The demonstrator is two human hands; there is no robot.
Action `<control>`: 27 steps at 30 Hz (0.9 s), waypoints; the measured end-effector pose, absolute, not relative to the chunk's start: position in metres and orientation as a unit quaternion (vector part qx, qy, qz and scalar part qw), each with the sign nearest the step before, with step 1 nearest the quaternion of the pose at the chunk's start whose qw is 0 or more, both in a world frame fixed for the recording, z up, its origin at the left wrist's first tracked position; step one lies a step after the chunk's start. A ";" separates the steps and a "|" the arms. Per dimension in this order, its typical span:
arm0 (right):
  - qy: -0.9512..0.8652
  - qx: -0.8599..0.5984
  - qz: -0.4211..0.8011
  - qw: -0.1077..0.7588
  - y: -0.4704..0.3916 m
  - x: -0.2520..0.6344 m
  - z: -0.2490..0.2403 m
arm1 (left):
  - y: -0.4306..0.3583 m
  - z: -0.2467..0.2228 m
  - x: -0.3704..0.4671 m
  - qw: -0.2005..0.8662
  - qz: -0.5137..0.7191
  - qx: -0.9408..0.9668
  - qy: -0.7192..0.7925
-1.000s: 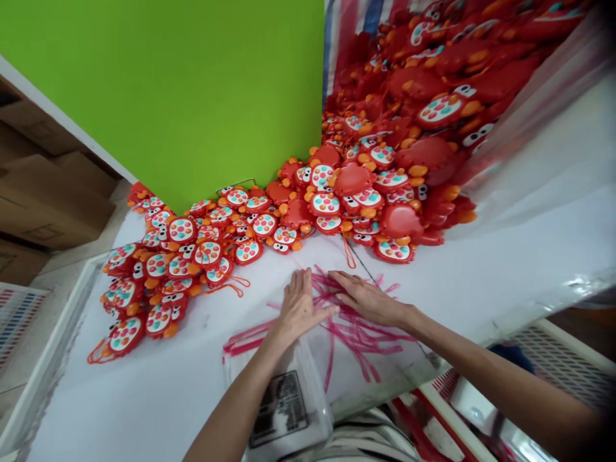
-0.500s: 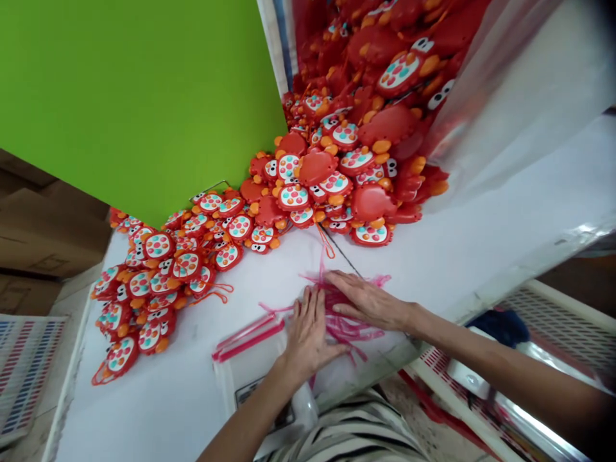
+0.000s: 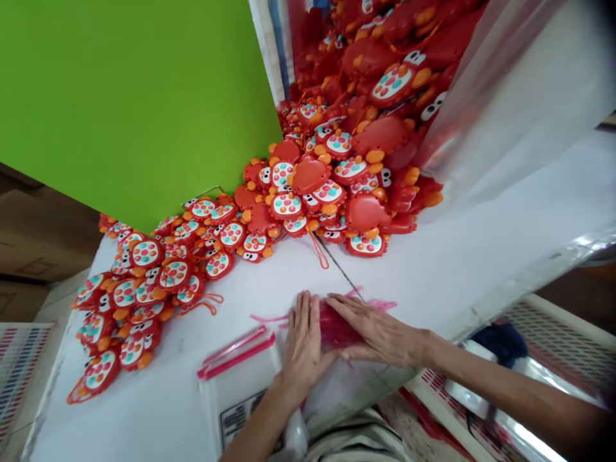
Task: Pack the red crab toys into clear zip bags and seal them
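Observation:
My left hand [image 3: 304,343] lies with its fingers stretched out and pressed side by side along the left of a pile of translucent pink plastic strips [image 3: 337,328]. From the right, my right hand [image 3: 373,333] slants over the same pile, fingers extended and thumb low. Both hands touch the strips between them, and parts of the pile are hidden under the palms. Left of my left hand is a clear plastic bag [image 3: 212,401] with a pink zip edge [image 3: 240,354] and a printed black panel, partly covered by my left forearm.
Red crab-like toys [image 3: 308,176] with white dotted panels and orange cords spill across the white table [image 3: 433,269] from a large plastic sack at the back. A green board [image 3: 129,109] stands behind at left. Below right is a basket [image 3: 543,327] holding items.
My hands have drawn in around the pink strips, bunching the spread pile more tightly between them. The whole view has shifted slightly.

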State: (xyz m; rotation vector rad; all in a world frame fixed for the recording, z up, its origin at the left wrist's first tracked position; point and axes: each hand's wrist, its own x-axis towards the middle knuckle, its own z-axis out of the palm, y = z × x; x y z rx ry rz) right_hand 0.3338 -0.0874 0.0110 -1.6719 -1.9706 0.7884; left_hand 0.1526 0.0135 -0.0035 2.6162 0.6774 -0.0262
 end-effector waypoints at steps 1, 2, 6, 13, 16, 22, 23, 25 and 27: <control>-0.711 -0.608 0.278 0.219 -0.095 0.331 0.007 | 0.013 -0.003 0.153 0.220 -0.016 0.945 0.240; -0.713 -0.609 0.268 0.222 -0.101 0.327 0.003 | 0.013 -0.003 0.153 0.220 -0.020 0.946 0.236; -0.711 -0.626 0.215 0.236 -0.109 0.313 -0.014 | 0.010 -0.007 0.150 0.220 -0.015 0.949 0.226; -0.685 -0.666 0.158 0.248 -0.101 0.301 -0.023 | 0.003 -0.014 0.147 0.232 0.027 0.945 0.229; -0.680 -0.678 0.157 0.231 -0.096 0.300 -0.018 | -0.001 -0.018 0.148 0.237 0.043 0.941 0.239; -0.687 -0.667 0.179 0.225 -0.088 0.297 -0.004 | -0.010 -0.016 0.152 0.251 0.044 0.932 0.257; -0.687 -0.658 0.198 0.238 -0.087 0.296 -0.003 | -0.011 -0.011 0.153 0.257 0.043 0.931 0.256; -0.656 -0.657 0.257 0.269 -0.087 0.294 -0.002 | -0.010 -0.001 0.155 0.276 0.053 0.922 0.267; -0.603 -0.674 0.307 0.296 -0.086 0.294 -0.002 | -0.008 0.010 0.159 0.307 0.056 0.904 0.291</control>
